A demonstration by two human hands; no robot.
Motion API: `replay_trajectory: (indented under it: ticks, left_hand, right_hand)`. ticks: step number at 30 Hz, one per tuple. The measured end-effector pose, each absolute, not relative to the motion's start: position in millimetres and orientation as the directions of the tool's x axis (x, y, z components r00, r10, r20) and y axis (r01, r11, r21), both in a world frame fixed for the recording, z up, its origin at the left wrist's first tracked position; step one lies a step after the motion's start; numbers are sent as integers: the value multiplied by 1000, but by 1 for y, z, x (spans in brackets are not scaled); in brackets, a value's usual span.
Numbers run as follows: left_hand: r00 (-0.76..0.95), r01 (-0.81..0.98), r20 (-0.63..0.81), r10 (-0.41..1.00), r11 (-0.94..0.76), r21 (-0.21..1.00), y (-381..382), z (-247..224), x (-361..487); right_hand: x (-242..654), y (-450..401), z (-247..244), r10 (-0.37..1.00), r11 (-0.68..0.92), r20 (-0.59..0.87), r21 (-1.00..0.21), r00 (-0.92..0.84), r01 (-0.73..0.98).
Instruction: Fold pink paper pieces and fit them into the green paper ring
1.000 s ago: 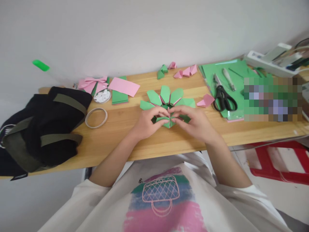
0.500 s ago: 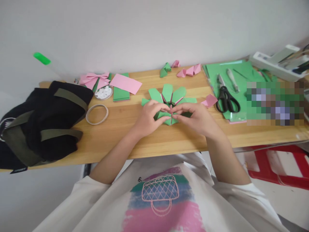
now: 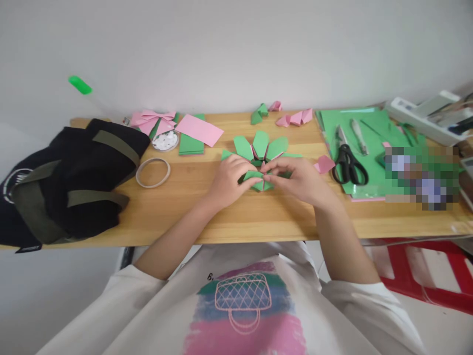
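Observation:
A green and pink folded-paper flower (image 3: 260, 144) rests on the wooden table (image 3: 177, 212) in front of me, its petals spread around an open middle. My left hand (image 3: 232, 180) grips its near-left petals, thumb outside and fingers reaching into the centre. From the other side, my right hand (image 3: 295, 178) pinches the near edge close to a small pink fold, fingertips almost meeting the left ones. Both hands hide parts of the flower's sides. A loose pink folded piece (image 3: 324, 164) lies just right of my right hand.
Black-handled scissors (image 3: 349, 162) and a white cutter (image 3: 358, 135) lie on green sheets (image 3: 380, 167) at right. Folded pieces (image 3: 295, 118) sit at the back. Left are a pink paper sheet (image 3: 199, 129), a tape ring (image 3: 153, 172), a dish of white bits (image 3: 165, 141) and a black bag (image 3: 74, 182).
The camera view has shifted slightly. Both hands stay at the flower's near side, with the right fingertips moved only a little; the flower remains in place.

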State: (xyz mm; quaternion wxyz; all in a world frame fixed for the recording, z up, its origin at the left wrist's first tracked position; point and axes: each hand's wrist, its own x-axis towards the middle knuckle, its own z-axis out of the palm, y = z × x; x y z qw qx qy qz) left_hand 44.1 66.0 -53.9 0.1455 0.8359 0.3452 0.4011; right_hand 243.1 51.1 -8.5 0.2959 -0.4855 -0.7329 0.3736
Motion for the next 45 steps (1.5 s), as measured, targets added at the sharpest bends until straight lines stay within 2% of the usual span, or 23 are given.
replay_trajectory:
  ticks: [3,7,10,13,16,19,22,26,30,33,36,38,40,42,45]
  left_hand:
    - [412,429,598,687,-725,539,69,-57,44]
    - [364,414,577,731,-682,603,75,-58,45]
    - [383,439,515,767,-641,629,85,-50,43]
    - [384,479,470,795,-606,635,96,-30,38]
    - [240,501,532,812,-573,648,103,-3,28]
    - [41,499,622,782,-556,665,101,23,15]
    - [-100,471,666,740,-554,687,89,42,4]
    - [-185,441,633,752,-512,737,68,48,-3]
    - [-190,394,586,788,-485,781,51,38,-5]
    - [-211,262,403,891,-346,901,45,28,0]
    - [-114,-91,59,992,-69,993,41,22,12]
    - [72,-353,-181,981,195,915,41,19,22]
    - [251,-523,-314,916,401,752,41,17,34]
    - [354,-613,-348,868,497,615,42,13,45]
    - [411,-682,-349,842,538,495,47,6,60]
  right_hand:
    - [238,59,3,915,287,33,-754,-402,591]
    - [230,74,23,884,275,-126,-638,-450,719]
    - [223,90,37,828,284,-243,-595,-505,752]
    - [217,109,54,796,318,-274,-570,-540,758]
    - [215,129,76,834,240,-250,-637,-491,732]
    - [218,144,101,832,81,-296,-772,-469,631]
    - [225,149,120,808,-35,-332,-852,-486,523]
    - [233,148,135,802,-42,-280,-907,-527,418]
    - [236,142,145,863,26,-182,-915,-471,402]
    - [237,136,151,895,112,-71,-919,-441,377]
    - [239,129,152,894,187,25,-929,-448,321]
    - [243,127,148,889,198,59,-944,-455,264]
    - [248,127,139,890,169,68,-968,-451,187]
    - [254,130,125,899,107,56,-990,-434,94]
    - [262,137,104,910,43,58,-998,-411,-46]
